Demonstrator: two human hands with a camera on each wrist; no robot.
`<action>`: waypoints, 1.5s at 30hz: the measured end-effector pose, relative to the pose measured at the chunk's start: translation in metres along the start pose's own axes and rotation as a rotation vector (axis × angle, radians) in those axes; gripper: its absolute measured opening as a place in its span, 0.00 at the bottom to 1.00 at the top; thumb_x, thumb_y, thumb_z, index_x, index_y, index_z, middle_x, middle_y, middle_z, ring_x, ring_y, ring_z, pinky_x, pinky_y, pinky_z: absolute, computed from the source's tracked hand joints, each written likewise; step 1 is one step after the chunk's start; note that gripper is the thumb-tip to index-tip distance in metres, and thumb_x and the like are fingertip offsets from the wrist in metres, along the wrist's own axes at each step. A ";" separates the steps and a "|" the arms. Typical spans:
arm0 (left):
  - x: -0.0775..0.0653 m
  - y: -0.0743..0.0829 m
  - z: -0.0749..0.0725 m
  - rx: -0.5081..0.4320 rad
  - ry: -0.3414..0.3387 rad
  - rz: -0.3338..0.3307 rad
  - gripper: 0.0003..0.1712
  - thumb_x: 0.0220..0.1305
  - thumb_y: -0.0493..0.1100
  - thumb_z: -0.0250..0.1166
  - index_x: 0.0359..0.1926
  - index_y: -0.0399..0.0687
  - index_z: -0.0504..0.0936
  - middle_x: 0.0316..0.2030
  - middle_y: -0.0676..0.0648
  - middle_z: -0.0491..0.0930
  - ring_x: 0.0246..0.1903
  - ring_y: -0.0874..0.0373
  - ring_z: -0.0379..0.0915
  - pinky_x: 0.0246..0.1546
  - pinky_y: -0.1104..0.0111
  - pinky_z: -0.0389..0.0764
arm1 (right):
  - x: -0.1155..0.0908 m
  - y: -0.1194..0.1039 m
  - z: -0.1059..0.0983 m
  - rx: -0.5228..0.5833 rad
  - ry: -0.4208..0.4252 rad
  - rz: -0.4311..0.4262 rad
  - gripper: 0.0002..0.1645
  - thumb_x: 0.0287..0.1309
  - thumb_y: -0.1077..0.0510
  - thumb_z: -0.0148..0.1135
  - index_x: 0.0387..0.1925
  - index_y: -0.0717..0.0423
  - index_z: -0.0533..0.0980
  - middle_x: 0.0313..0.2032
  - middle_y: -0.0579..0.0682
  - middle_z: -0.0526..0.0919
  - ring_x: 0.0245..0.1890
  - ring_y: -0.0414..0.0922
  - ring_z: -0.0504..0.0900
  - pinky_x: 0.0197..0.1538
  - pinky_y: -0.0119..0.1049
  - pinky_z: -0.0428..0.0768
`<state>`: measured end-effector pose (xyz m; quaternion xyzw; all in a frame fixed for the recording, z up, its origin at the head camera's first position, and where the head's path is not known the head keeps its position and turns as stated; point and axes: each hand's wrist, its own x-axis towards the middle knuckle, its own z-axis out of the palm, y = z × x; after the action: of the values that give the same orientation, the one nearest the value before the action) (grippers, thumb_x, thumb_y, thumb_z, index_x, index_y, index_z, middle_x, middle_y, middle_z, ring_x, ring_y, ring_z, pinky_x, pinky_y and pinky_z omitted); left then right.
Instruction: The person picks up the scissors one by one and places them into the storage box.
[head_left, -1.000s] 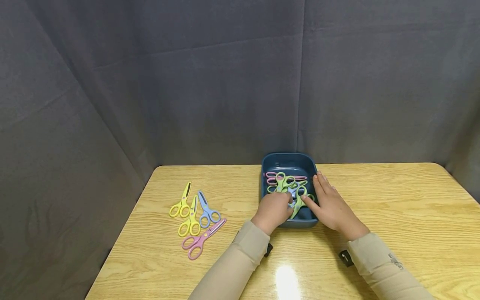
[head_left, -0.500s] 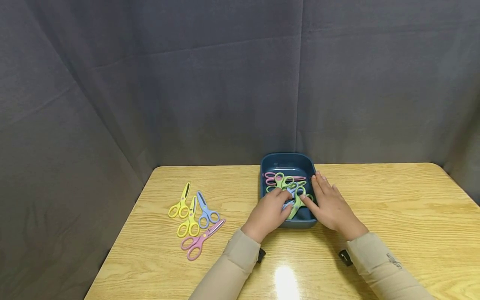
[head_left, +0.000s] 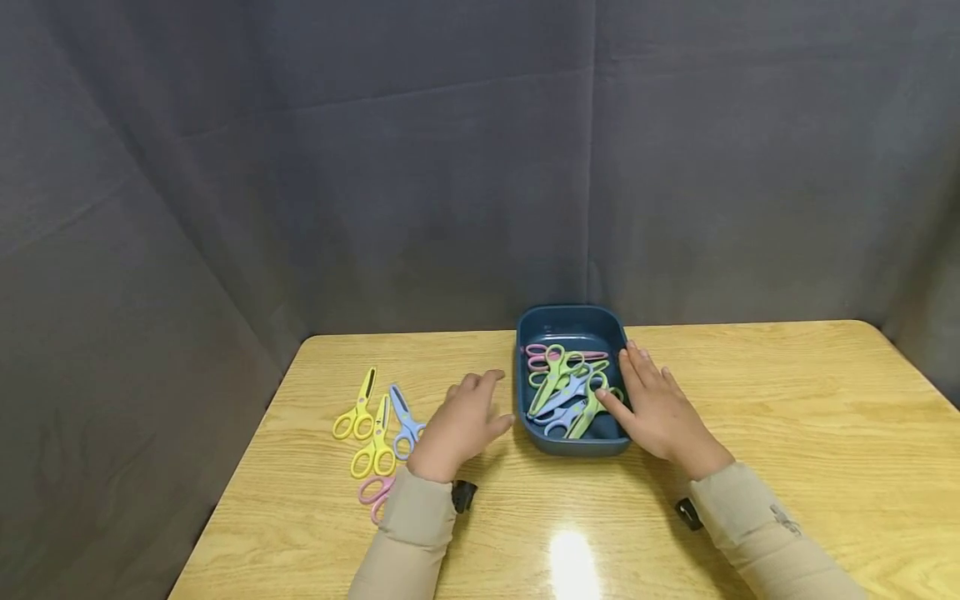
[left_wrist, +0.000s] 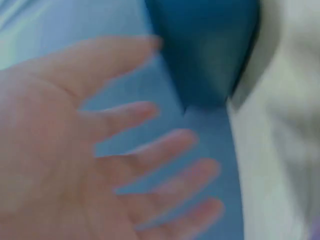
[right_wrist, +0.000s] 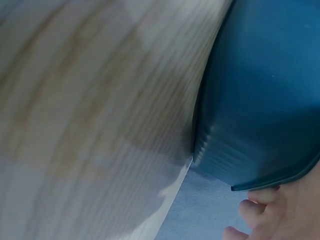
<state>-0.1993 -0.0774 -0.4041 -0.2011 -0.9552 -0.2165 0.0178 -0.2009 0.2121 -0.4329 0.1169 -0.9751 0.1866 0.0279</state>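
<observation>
A dark blue bin holds several scissors: pink scissors at the back, green scissors and blue scissors crossed in the middle, more green scissors at the front right. My right hand rests along the bin's right wall with fingers straight and thumb over the rim. In the right wrist view its fingertips lie by the bin's rim. Left of the bin, my left hand is above the table, holding nothing. The left wrist view shows its fingers spread, blurred by motion.
On the table's left lie two yellow scissors, blue scissors and pink scissors. My left hand and sleeve partly cover the blue and pink ones. A grey curtain hangs behind the wooden table.
My left hand has left the scissors in the bin and moved left toward those on the table, its fingers opening out. My right hand stays on the bin's side.
</observation>
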 end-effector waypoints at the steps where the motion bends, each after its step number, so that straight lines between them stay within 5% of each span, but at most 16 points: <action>1: -0.003 -0.006 -0.006 -0.007 -0.026 -0.052 0.34 0.68 0.47 0.68 0.71 0.44 0.69 0.60 0.35 0.74 0.55 0.36 0.72 0.52 0.50 0.78 | 0.000 -0.001 0.000 0.002 -0.001 -0.004 0.54 0.74 0.30 0.39 0.77 0.70 0.47 0.79 0.66 0.43 0.78 0.64 0.43 0.74 0.64 0.44; 5: -0.014 -0.023 -0.025 -0.020 -0.087 -0.162 0.34 0.66 0.45 0.71 0.69 0.44 0.71 0.58 0.35 0.75 0.52 0.36 0.75 0.45 0.51 0.80 | 0.001 -0.001 -0.001 0.004 -0.013 0.001 0.54 0.74 0.30 0.39 0.77 0.70 0.46 0.79 0.66 0.42 0.78 0.64 0.42 0.75 0.63 0.42; 14: -0.017 -0.040 -0.040 -0.091 -0.105 -0.202 0.32 0.64 0.40 0.71 0.68 0.41 0.73 0.56 0.33 0.76 0.43 0.46 0.78 0.44 0.53 0.81 | 0.003 0.002 -0.004 0.010 -0.011 -0.002 0.54 0.74 0.31 0.41 0.77 0.71 0.46 0.78 0.68 0.42 0.77 0.65 0.43 0.74 0.65 0.45; 20: -0.019 -0.059 -0.042 -0.064 -0.050 -0.256 0.31 0.63 0.38 0.71 0.65 0.38 0.74 0.56 0.32 0.76 0.39 0.46 0.76 0.39 0.55 0.80 | 0.002 0.000 -0.005 0.018 -0.020 0.004 0.54 0.74 0.31 0.41 0.77 0.71 0.45 0.78 0.68 0.41 0.77 0.66 0.42 0.74 0.65 0.44; 28: -0.025 -0.085 -0.046 -0.061 -0.005 -0.316 0.29 0.63 0.37 0.71 0.64 0.36 0.75 0.56 0.31 0.77 0.48 0.36 0.77 0.48 0.47 0.79 | 0.003 0.001 -0.004 0.028 -0.026 0.005 0.54 0.74 0.31 0.41 0.77 0.71 0.45 0.78 0.68 0.41 0.78 0.65 0.41 0.74 0.65 0.44; 34: -0.029 -0.101 -0.048 -0.054 0.042 -0.421 0.27 0.66 0.38 0.68 0.64 0.39 0.75 0.59 0.27 0.72 0.53 0.25 0.69 0.45 0.40 0.77 | 0.004 0.002 -0.003 0.031 -0.020 0.003 0.54 0.74 0.31 0.40 0.77 0.71 0.45 0.78 0.68 0.41 0.78 0.65 0.41 0.74 0.65 0.44; 45: -0.043 -0.134 -0.048 -0.114 0.104 -0.583 0.29 0.66 0.40 0.64 0.65 0.31 0.72 0.58 0.22 0.68 0.53 0.23 0.65 0.47 0.37 0.73 | 0.004 0.002 -0.002 0.036 -0.004 -0.006 0.53 0.74 0.32 0.42 0.77 0.72 0.46 0.78 0.69 0.42 0.77 0.65 0.42 0.74 0.65 0.45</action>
<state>-0.2152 -0.2242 -0.4207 0.0926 -0.9567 -0.2760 -0.0074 -0.2048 0.2142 -0.4309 0.1208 -0.9713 0.2036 0.0244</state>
